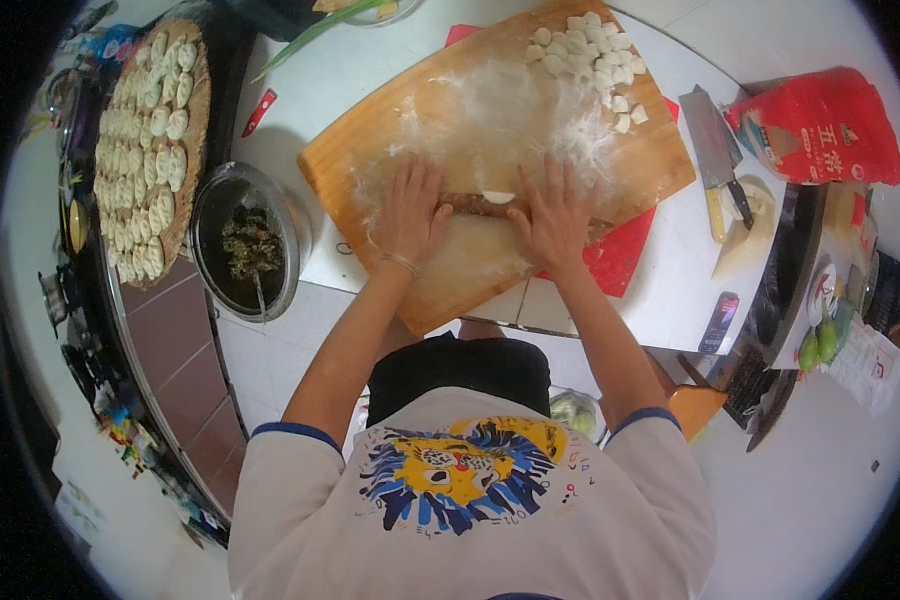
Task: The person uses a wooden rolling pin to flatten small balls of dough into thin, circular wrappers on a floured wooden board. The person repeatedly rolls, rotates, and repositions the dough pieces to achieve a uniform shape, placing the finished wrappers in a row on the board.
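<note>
On a floury board [358,142], your left hand [410,205] and right hand [555,215] lie flat over a rolling pin [460,203], a dough piece [499,197] touching it; toward the pin's nine o'clock, a bowl [209,235] holds greenish filling [252,243], a tray [199,130] dumplings [177,164].

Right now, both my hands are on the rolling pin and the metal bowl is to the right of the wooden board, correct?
Not quite: the head view shows the metal bowl to the left of the wooden board, not the right. Your left hand and right hand are on the rolling pin, as you said.
</note>
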`<action>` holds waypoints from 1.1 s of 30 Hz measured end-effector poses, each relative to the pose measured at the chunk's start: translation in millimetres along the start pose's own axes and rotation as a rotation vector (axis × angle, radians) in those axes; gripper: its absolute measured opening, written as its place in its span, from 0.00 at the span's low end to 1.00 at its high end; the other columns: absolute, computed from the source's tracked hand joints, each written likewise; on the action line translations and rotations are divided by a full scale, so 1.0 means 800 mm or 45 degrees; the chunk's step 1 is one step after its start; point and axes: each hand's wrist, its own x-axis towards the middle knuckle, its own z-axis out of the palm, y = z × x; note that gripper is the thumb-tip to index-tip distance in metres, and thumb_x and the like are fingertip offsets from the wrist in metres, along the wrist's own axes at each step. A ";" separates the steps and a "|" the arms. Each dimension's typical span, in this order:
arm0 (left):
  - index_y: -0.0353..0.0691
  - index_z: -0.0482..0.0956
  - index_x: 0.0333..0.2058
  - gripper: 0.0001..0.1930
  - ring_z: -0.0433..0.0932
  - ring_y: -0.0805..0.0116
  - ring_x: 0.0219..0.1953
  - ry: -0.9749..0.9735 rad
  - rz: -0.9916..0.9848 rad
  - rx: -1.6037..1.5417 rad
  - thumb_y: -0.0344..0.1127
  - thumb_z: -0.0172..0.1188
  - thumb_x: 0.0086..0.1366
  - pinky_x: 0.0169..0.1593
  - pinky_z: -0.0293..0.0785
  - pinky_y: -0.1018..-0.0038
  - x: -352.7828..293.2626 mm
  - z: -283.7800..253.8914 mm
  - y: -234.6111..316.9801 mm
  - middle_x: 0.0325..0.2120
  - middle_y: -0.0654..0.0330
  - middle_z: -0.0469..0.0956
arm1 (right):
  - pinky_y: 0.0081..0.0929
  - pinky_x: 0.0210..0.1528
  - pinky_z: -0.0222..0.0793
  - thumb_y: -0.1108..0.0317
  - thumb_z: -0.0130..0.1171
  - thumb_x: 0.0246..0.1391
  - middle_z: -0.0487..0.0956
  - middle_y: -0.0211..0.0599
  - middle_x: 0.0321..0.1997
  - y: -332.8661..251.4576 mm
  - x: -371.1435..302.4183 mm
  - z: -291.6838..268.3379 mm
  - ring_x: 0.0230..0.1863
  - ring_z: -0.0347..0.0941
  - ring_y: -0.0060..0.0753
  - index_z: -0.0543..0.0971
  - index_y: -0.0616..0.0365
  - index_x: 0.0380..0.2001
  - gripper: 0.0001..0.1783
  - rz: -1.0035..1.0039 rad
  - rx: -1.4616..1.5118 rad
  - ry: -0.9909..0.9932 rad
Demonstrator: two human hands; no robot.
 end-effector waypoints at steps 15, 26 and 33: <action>0.36 0.61 0.63 0.31 0.53 0.42 0.66 0.421 0.049 -0.061 0.45 0.54 0.64 0.67 0.48 0.50 0.063 -0.007 -0.014 0.65 0.43 0.55 | 0.41 0.48 0.69 0.50 0.57 0.56 0.75 0.44 0.50 0.023 0.046 -0.013 0.49 0.73 0.49 0.73 0.49 0.51 0.24 0.103 0.370 -0.462; 0.36 0.71 0.53 0.24 0.70 0.46 0.52 0.062 0.310 -0.431 0.37 0.61 0.59 0.53 0.66 0.53 0.027 0.044 0.089 0.52 0.47 0.70 | 0.42 0.40 0.71 0.55 0.60 0.57 0.77 0.45 0.40 0.065 0.011 -0.028 0.41 0.75 0.50 0.74 0.54 0.46 0.19 0.520 0.788 -0.028; 0.37 0.69 0.58 0.24 0.59 0.47 0.65 0.423 0.251 -0.323 0.40 0.55 0.64 0.63 0.59 0.53 -0.015 -0.009 0.035 0.62 0.47 0.62 | 0.39 0.40 0.72 0.53 0.65 0.49 0.75 0.39 0.45 0.085 -0.012 -0.023 0.43 0.74 0.46 0.74 0.51 0.46 0.23 -0.067 0.282 -0.223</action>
